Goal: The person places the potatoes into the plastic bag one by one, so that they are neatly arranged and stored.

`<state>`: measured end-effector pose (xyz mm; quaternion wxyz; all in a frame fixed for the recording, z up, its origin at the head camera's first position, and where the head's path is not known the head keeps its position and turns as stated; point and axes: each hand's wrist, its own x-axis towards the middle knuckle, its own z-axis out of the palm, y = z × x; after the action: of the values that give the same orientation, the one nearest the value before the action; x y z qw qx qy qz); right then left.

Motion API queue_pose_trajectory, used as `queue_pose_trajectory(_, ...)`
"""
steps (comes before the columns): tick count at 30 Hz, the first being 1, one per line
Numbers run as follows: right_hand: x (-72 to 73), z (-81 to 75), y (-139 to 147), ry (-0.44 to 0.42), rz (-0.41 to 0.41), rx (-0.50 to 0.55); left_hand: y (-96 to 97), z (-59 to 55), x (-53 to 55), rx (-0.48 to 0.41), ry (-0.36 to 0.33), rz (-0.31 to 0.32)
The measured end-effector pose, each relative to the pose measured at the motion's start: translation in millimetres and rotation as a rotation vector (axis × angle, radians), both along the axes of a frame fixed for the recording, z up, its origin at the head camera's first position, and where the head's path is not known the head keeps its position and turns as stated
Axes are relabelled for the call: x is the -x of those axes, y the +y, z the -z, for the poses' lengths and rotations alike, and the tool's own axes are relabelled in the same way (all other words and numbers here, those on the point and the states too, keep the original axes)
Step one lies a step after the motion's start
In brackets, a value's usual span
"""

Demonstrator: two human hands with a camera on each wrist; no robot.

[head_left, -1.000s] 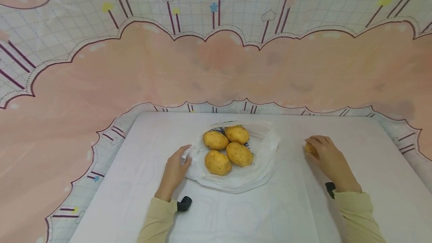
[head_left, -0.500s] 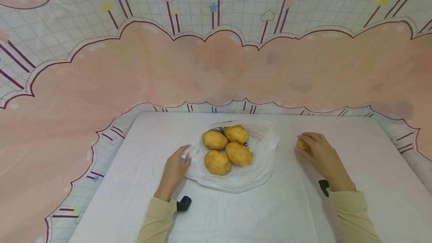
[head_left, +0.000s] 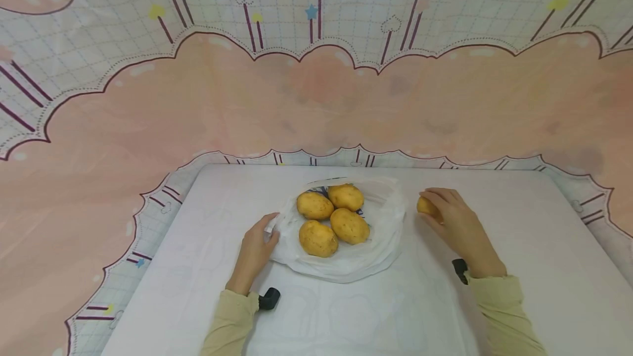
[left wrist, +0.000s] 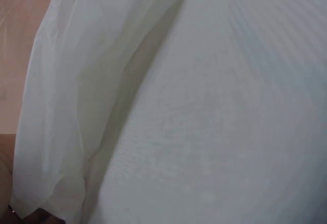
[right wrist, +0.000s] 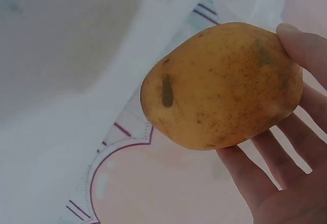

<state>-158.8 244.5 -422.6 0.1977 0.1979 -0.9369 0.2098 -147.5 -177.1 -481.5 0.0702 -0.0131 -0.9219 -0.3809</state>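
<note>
In the head view a white plastic bag (head_left: 381, 260) lies spread on the table, with several yellow potatoes (head_left: 318, 238) on it. My left hand (head_left: 254, 249) holds the left edge of the bag between thumb and fingers. The left wrist view shows the white plastic (left wrist: 56, 106) raised in a fold, and only a sliver of the hand at the lower left. To the right of the bag, my right hand (head_left: 457, 229) grips a single potato (head_left: 428, 207), apart from the others. Seen from the right wrist, this potato (right wrist: 219, 89) has a dark mark near one end.
A white table (head_left: 222, 185) carries everything, its far edge just behind the bag. Beyond stands a backdrop cloth (head_left: 316, 103) with pink clouds, stars and hearts. A black wrist camera (head_left: 269, 299) sits by the left sleeve.
My right hand has moved left toward the bag with the potato in its grip. The left hand, the bag and the other potatoes stay in place.
</note>
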Motion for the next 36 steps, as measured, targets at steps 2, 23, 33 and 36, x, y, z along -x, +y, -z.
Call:
queue_pose_trajectory(2, 0.4, -0.7, -2.6, 0.012, -0.008, 0.014, 0.3, -0.6, 0.3, 0.003, -0.002, -0.003)
queue_pose_trajectory(23, 3.3, -17.3, -35.2, 0.057, -0.051, 0.103, 0.1, 0.7, 0.4, -0.001, -0.005, -0.006)
queue_pose_trajectory(33, 5.3, -23.3, -49.4, 0.065, -0.069, 0.141, 0.0, 1.3, -0.8, 0.008, 0.005, -0.001)
queue_pose_trajectory(36, 5.5, -24.2, -55.0, 0.053, -0.082, 0.153, -0.2, 1.5, -1.2, 0.011, 0.015, -0.002)
